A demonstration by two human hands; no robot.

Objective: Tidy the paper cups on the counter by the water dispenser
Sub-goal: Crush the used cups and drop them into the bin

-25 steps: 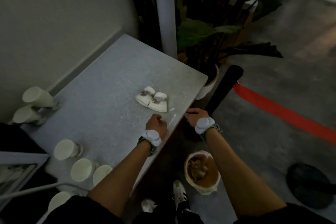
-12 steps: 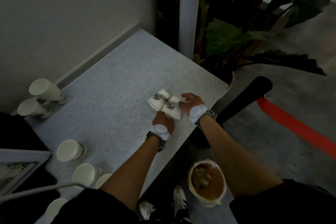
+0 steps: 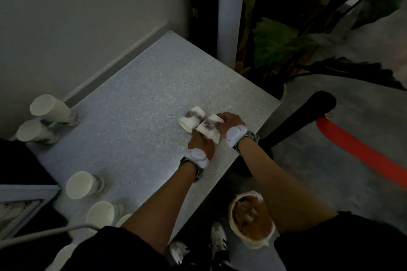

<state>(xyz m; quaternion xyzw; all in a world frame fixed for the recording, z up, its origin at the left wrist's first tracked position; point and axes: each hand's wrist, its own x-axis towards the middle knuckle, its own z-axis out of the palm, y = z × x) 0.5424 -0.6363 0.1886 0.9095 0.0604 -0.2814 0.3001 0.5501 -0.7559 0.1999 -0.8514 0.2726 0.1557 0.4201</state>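
Two printed cups (image 3: 191,119) are lying side by side by the counter's (image 3: 136,94) front edge, six plain cups (image 3: 79,185) standing leftward, while the right hand (image 3: 229,121) is curling round the nearer printed cup (image 3: 208,128) and the left hand (image 3: 201,144) is touching it, fingers hidden.

Left printed cup (image 3: 191,121) and right printed cup (image 3: 208,130) lie on their sides, touching, near the table's (image 3: 136,86) right edge (pale, with a reddish motif). Plain white cups stand upright: a pair (image 3: 49,109) by the wall, a row (image 3: 80,185) along the near-left edge.
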